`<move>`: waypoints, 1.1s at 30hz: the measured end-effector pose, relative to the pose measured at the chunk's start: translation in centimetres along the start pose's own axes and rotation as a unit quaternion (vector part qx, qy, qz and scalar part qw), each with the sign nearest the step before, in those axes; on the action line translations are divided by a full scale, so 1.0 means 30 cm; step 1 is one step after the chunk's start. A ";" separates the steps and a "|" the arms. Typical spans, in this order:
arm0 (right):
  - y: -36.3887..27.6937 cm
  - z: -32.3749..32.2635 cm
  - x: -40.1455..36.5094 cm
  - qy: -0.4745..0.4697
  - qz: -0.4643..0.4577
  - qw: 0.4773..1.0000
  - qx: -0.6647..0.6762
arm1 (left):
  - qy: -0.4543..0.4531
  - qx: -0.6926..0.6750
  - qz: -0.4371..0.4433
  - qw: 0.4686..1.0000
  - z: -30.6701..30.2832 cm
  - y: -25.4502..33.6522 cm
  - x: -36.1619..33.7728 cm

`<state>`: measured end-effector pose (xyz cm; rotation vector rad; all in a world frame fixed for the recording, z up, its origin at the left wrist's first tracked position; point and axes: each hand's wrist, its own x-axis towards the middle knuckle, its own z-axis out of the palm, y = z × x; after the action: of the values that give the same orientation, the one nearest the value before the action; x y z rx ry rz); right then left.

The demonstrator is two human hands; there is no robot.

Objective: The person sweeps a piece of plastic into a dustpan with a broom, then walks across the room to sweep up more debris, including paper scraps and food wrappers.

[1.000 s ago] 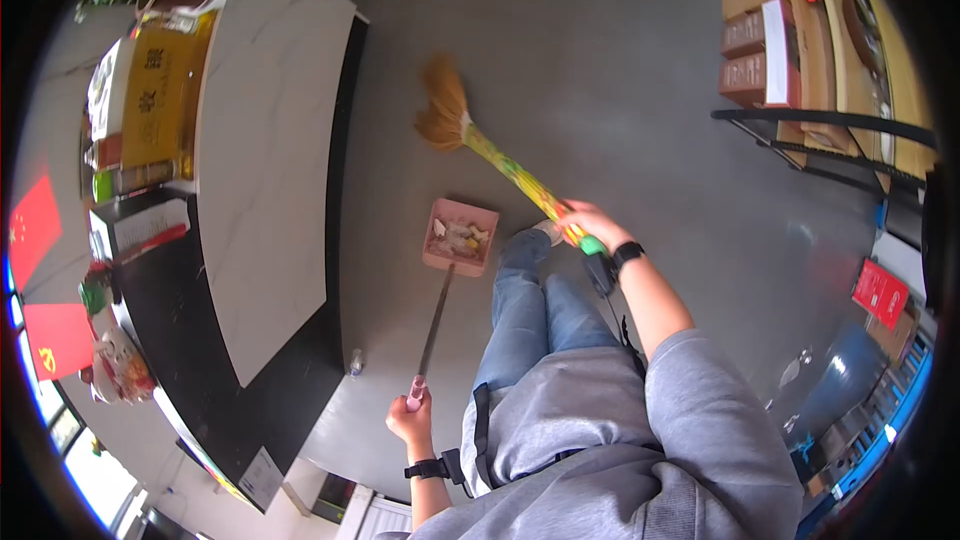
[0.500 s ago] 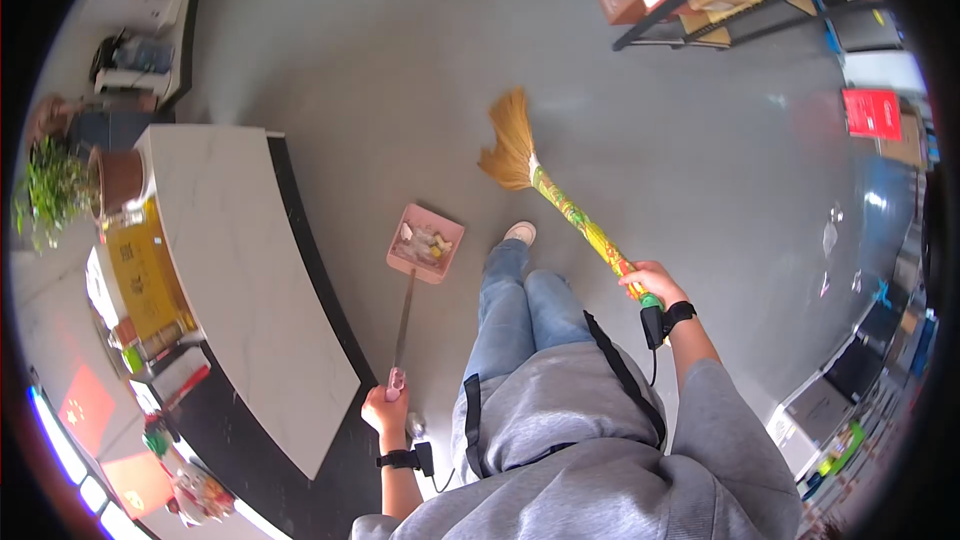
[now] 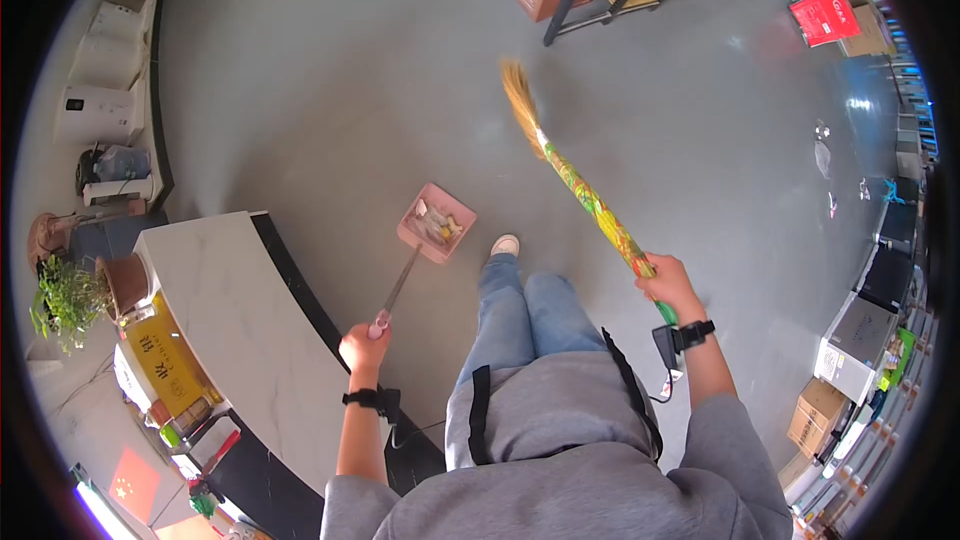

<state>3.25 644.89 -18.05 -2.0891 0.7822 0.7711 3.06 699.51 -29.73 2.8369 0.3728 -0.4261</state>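
My left hand (image 3: 363,348) is wrapped round the pink grip of a long-handled dustpan (image 3: 410,237). Its pink pan holds litter (image 3: 436,224), whitish scraps with a yellow bit among them, and lies ahead and to the left of my feet. In my right hand (image 3: 670,285) is a broom (image 3: 595,208), gripped near the green end of its yellow, red and green patterned handle. The straw bristles (image 3: 519,100) point forward and away from me, seen edge-on as a narrow bunch. Both wrists wear black straps with small devices.
A marble-topped counter (image 3: 215,275) with a dark edge runs along my left, bearing a potted plant (image 3: 70,300). Ahead stands a shelf rack (image 3: 570,0) with boxes. Scraps of litter (image 3: 822,155) lie on the grey floor at right, near boxes and a red package (image 3: 826,17).
The view has turned and moved forward along the counter. Both hands have shifted with the dustpan and broom still held, and the bristles have turned from a wide fan to a narrow bunch.
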 end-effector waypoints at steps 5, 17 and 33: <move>0.101 0.109 0.222 0.068 -0.109 0.976 -0.179 | -0.027 0.030 0.004 0.999 -0.057 0.171 0.172; -0.071 0.284 0.168 -0.232 -0.039 0.969 -0.079 | -0.090 0.037 -0.028 0.995 -0.062 0.219 0.131; -0.091 0.455 0.112 -0.055 -0.194 0.939 -0.280 | -0.092 0.027 -0.025 0.995 -0.024 0.275 0.068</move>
<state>3.79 656.45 -26.50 -2.5597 0.0645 0.9504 7.48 692.43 -28.04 2.8146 0.4022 -0.7119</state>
